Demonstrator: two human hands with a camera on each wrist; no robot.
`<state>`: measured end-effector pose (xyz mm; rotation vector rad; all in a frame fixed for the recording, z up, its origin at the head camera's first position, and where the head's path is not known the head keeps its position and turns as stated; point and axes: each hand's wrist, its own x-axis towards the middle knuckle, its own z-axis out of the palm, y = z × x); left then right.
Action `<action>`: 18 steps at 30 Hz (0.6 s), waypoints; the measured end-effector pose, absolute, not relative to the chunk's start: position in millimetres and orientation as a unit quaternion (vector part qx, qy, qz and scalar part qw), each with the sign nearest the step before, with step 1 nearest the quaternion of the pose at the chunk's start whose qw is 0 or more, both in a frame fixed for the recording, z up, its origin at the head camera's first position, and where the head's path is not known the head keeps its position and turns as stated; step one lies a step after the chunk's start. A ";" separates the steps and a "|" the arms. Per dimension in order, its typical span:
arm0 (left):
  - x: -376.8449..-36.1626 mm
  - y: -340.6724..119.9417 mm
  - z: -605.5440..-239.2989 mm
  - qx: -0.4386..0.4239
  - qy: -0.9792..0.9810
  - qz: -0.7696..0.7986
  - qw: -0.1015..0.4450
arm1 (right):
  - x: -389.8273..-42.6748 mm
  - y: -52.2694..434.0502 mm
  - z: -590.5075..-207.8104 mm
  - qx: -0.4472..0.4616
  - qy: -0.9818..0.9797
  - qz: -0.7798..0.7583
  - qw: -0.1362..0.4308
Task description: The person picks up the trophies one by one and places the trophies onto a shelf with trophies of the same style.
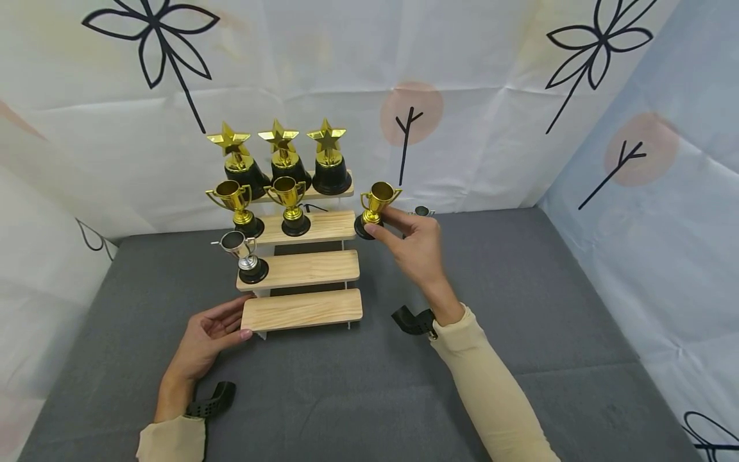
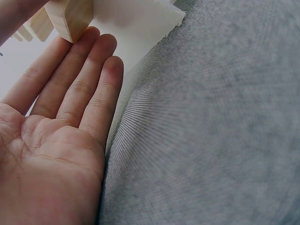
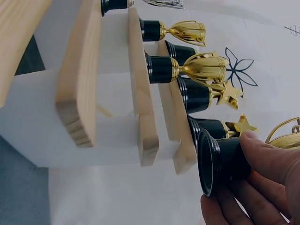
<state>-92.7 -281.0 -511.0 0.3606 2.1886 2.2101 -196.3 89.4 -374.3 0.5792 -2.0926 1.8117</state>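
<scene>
My right hand (image 1: pixel 412 240) holds a small gold trophy cup (image 1: pixel 378 200) by its black base, off the right end of the second-highest step. In the right wrist view, thumb and fingers pinch the black base (image 3: pixel 229 159); its hollow underside shows. My left hand (image 1: pixel 202 340) is at the left end of the lowest step (image 1: pixel 303 309) of a wooden display stand, its thumb by the front corner. In the left wrist view the fingers (image 2: pixel 77 89) lie straight, tips right at the wood. Two gold cups (image 1: pixel 288 196) stand on the second-highest step.
Three gold star trophies (image 1: pixel 331 160) stand on the top step. A silver cup (image 1: pixel 242 253) is at the left of the step below the gold cups. Another silver cup (image 1: pixel 423 210) shows partly behind my right hand. Grey cloth (image 1: pixel 491 289) covers the table; patterned white fabric hangs behind.
</scene>
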 end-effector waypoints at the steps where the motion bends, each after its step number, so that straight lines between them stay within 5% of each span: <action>1: -92.7 -281.0 -510.9 0.115 0.700 0.705 0.005 | -197.1 87.4 -373.3 0.202 -0.731 0.633 0.154; 18: -92.8 -281.1 -511.2 0.109 0.709 0.697 0.002 | -214.4 58.5 -372.0 0.212 -0.736 0.630 0.129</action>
